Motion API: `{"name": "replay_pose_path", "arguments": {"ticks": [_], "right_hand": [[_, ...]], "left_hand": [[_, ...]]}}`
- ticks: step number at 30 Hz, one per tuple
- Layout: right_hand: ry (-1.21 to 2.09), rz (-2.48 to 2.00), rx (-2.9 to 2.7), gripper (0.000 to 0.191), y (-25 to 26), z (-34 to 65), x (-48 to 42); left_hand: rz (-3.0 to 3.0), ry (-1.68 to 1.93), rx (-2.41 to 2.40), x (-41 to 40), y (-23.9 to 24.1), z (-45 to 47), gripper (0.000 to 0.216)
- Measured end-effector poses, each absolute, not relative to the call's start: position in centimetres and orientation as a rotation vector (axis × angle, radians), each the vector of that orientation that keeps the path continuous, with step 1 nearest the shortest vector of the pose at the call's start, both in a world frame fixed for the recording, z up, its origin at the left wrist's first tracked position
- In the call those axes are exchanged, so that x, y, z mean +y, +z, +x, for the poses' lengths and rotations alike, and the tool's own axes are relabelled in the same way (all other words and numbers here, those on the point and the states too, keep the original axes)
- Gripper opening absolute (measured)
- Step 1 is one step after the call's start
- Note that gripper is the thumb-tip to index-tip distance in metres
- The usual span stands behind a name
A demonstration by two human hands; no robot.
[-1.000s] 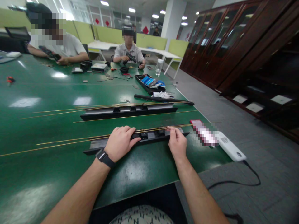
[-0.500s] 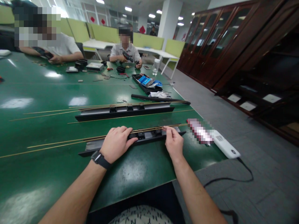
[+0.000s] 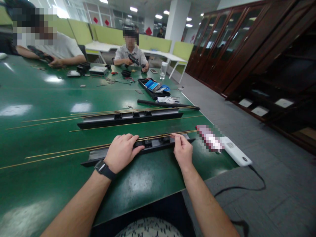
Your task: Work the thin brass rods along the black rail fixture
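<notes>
Head cam: left hand is draped over the near black rail on the green table, can't tell if those fingers really grip. Right hand has thumb and index pinched on the thin gold rods lying along it. Second rail sits just beyond.

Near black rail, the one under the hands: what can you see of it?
The near rail is long, straight and black-edged, with a grey, metal-looking inner channel facing up. Dark blocks sit inside along its length; the left hand hides part. It lies slightly slanted on the green table. Thin gold-coloured rods run along its far side. The left hand lies across it; the right hand is near its right end, contact unclear.
</notes>
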State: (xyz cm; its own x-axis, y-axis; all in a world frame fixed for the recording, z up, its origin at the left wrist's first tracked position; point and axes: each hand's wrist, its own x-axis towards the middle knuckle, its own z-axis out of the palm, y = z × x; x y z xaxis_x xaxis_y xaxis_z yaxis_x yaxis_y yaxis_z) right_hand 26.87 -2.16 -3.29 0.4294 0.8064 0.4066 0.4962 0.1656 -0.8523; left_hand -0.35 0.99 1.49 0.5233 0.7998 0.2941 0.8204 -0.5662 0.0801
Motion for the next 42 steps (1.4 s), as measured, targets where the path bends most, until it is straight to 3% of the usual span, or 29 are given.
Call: {"name": "replay_pose_path", "arguments": {"ticks": [42], "right_hand": [[0.325,-1.440,-1.260,0.037,-3.28,26.48,-2.17]], "left_hand": [[-2.672,-0.420,-1.447,0.98,1.45,-0.36,0.045]]}}
